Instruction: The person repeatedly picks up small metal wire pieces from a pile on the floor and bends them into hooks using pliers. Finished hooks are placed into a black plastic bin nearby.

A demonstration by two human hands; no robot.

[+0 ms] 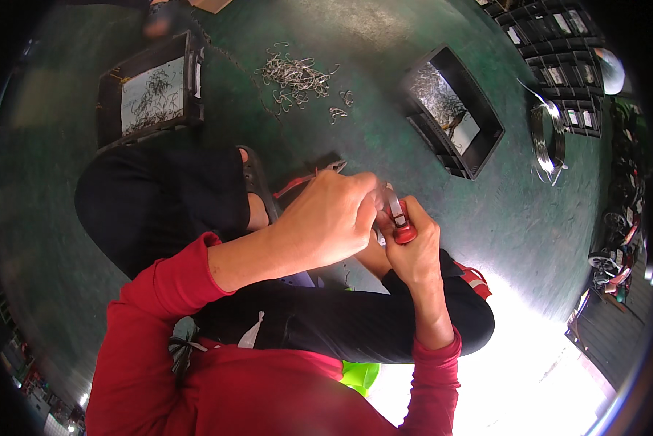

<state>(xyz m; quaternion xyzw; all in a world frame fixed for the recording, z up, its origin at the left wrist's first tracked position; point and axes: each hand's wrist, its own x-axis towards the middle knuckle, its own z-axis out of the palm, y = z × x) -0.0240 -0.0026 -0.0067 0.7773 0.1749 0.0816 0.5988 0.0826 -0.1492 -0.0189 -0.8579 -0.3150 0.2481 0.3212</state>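
In front of me, my right hand (416, 245) is closed round a red-handled tool (405, 231) with a bright metal part on top; its exact kind is unclear. My left hand (335, 216) has its fingers bent in a pinch right beside that metal part. What the left fingers hold is hidden behind them. Just beyond the left hand, red-handled pliers (297, 184) lie on the floor, partly covered by it. Farther off, a loose pile of bent wire hooks (296, 75) rests on the green floor, with a few small hooks (337, 113) apart from it.
A black crate (193, 87) with thin wire pieces stands at the far left, another black crate (479, 134) at the right. Beyond that lie a coil of shiny wire (548, 138) and stacked black crates (566, 65). My bent legs (305, 316) frame the near space.
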